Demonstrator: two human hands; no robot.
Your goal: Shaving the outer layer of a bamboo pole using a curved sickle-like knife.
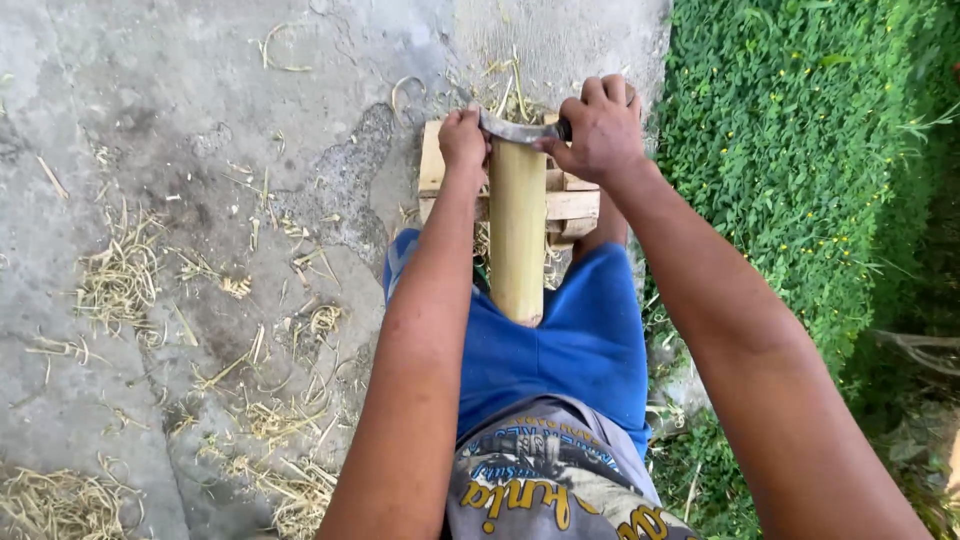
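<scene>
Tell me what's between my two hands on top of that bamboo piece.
The curved metal blade spans from the left hand to the right hand, lying across the far end of the bamboo section, seen in the head view.

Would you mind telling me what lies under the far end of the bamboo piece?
A pale wooden block on the concrete supports the bamboo piece; straw shavings lie around. The contact beneath is hidden.

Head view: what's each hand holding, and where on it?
Both hands hold one curved blade laid across the top of the bamboo section. Right hand grips its handle end; left hand grips the opposite tip end.
</scene>
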